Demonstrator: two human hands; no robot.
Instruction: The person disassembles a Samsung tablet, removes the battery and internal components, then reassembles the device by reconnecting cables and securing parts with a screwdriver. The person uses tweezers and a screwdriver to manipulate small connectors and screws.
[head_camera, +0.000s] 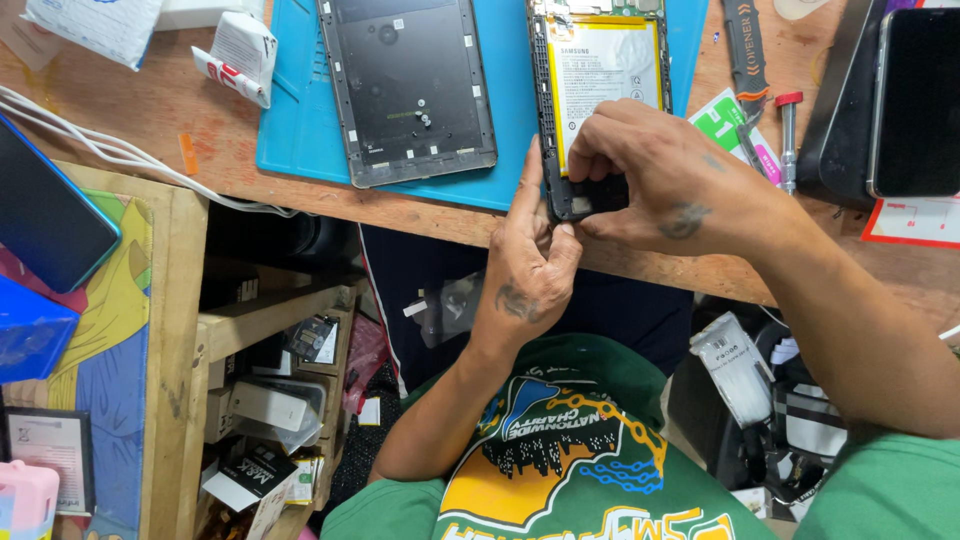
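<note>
Left hand (530, 275) pinching opened tablet (600, 100) bottom edge, index extended; right hand (660, 180) curled, fingertips gripping same corner.

We see a rough, worn wooden table (190, 110) under a smooth matt blue mat (300, 130), a dark matt metal-looking back cover (410, 90), a battery (600, 70) with a pale, slightly shiny wrap, and at far right a glossy black phone (915, 100).
</note>
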